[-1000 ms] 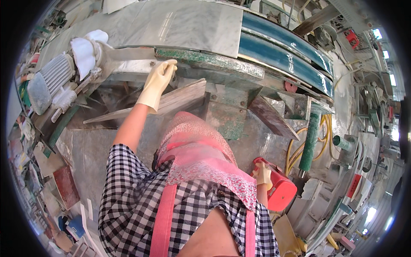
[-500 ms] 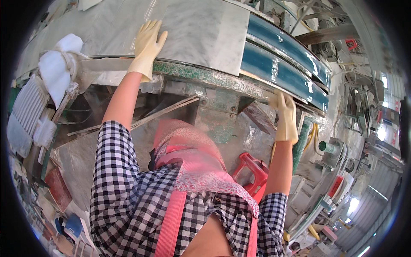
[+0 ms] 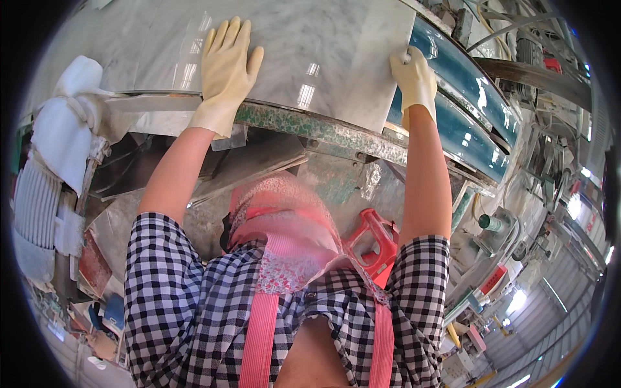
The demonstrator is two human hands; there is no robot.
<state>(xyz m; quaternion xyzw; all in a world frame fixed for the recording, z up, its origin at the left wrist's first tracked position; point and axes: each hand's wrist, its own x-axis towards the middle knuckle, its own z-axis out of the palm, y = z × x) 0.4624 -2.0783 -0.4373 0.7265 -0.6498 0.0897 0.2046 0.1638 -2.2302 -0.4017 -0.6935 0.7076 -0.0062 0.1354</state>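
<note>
A glossy grey-white marble slab (image 3: 291,61) lies on a worn green metal bench frame (image 3: 310,131). My left hand (image 3: 228,64), in a cream rubber glove, rests flat on the slab with its fingers stretched out and the thumb apart. My right hand (image 3: 416,79), gloved alike, is at the slab's right edge. Its fingers are curled and closed over that edge, though the fingertips are partly hidden. Shiny blue belts (image 3: 466,123) run out from beneath the slab on the right.
White cloth-like wrapping (image 3: 68,136) and a ribbed grey motor (image 3: 39,200) stand at the left. Below the bench are a red plastic stool (image 3: 375,242) and leaning boards (image 3: 249,171). A green-ended pipe (image 3: 491,223) sits at the right among machinery.
My right hand has come up from the bench frame below the belts to the slab's right edge. The left hand stays flat on the slab. The view has shifted slightly.
</note>
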